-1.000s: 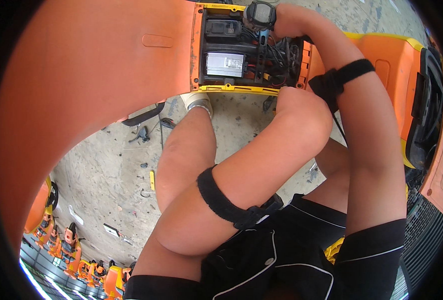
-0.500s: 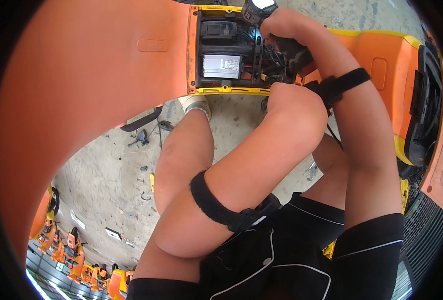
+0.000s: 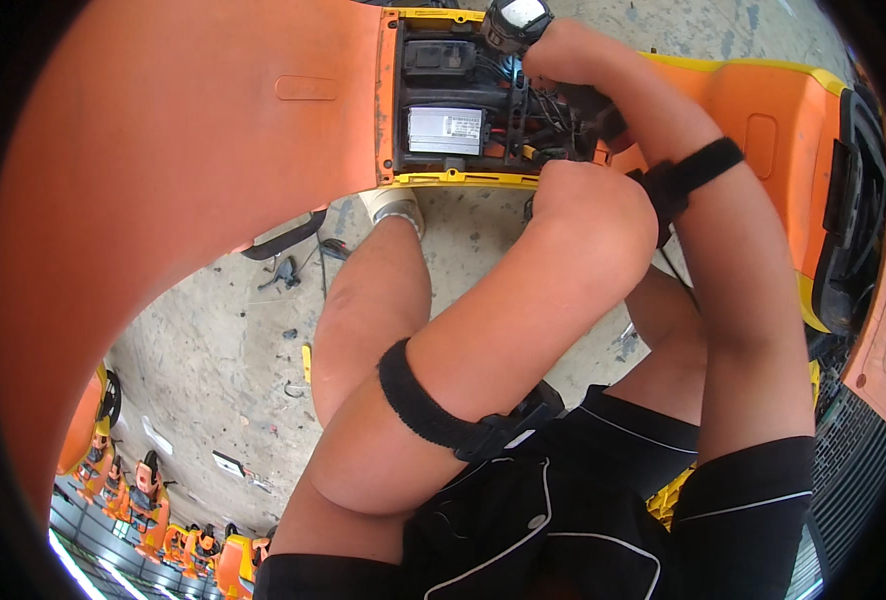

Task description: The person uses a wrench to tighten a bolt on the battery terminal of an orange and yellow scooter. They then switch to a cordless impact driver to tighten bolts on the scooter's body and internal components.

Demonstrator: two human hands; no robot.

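My right hand (image 3: 565, 52) is at the upper edge of an open compartment in an orange-and-yellow vehicle, fingers closed around a dark handheld tool (image 3: 513, 24) with a shiny top and bluish lower part. My left hand (image 3: 588, 200) bends over the compartment's lower right edge; its fingers are hidden. Inside lie a silver box (image 3: 443, 129), a black box (image 3: 438, 57) and tangled cables (image 3: 548, 125). Both forearms wear black straps carrying small devices.
The orange body panel (image 3: 193, 110) fills the left, a seat-like orange section (image 3: 753, 100) the right. My legs stand on a scuffed concrete floor (image 3: 203, 350) scattered with small parts and a yellow item (image 3: 305, 362). More orange vehicles (image 3: 148, 480) line the lower left.
My right hand and its tool have shifted slightly left within the view, along with the compartment. A dark shape now shows beneath my right wrist. My left hand stays at the lower edge.
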